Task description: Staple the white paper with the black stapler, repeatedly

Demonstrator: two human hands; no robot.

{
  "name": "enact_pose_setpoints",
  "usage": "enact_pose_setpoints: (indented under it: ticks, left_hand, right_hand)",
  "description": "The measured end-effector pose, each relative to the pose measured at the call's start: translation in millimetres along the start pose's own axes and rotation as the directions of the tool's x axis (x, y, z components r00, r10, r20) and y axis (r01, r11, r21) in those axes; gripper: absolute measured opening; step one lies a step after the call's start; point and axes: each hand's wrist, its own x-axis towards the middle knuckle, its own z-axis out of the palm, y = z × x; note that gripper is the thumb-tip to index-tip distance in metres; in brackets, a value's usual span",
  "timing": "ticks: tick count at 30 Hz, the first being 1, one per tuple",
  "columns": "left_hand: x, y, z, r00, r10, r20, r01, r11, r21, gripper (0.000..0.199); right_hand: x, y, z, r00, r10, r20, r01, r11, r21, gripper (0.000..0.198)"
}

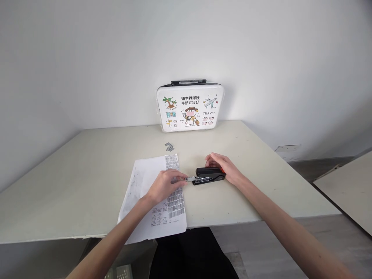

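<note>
A black desk stapler with a metal front end [209, 175] lies on the pale cream surface [87, 186], near its front edge and a little to the right of the middle. The right hand [222, 166] rests over the back part of the stapler, fingers spread loosely on top and not closed around it; this looks like a way to keep the tool from sliding. The left hand [165, 186] lies on a white printed sheet of paper with dense barcodes and small text [157, 201], and its fingertips reach to the metal nose of the stapler, where something small and shiny is seen. I cannot tell if the fingers pinch this part or only touch it. The two hands are apart, one at each end of the stapler.

The sheet lies just beside the stapler on the left, and its lower edge hangs a little over the front edge of the surface; the weight of the left hand holds it flat.

Farther back, a small grey strip of staples [169, 146] lies alone. A white rectangular case with cartoon travel pictures and a black handle [190, 106] stands upright against the wall, well apart from the hands.
</note>
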Motion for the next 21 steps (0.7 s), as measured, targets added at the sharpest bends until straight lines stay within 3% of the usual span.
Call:
enact_pose_setpoints:
  ticks: [8,15,21]
  left_hand:
    - [34,-13,13,0.987,0.149,0.058,-0.145,0.986,-0.077,0.029]
    - [62,-16,17,0.984,0.105,0.146,-0.098,0.994,-0.056,0.041]
    - [69,-22,16,0.984,0.118,0.133,-0.116,0.993,-0.016,0.041]
  right_hand:
    - [2,4,-1,0.998,0.053,-0.046,-0.044,0.983,0.176,0.053]
    - [2,4,0,0.998,0.024,-0.054,-0.015,0.988,0.152,0.055]
    - [2,5,1,0.999,0.012,-0.052,-0.008,0.996,0.084,0.054]
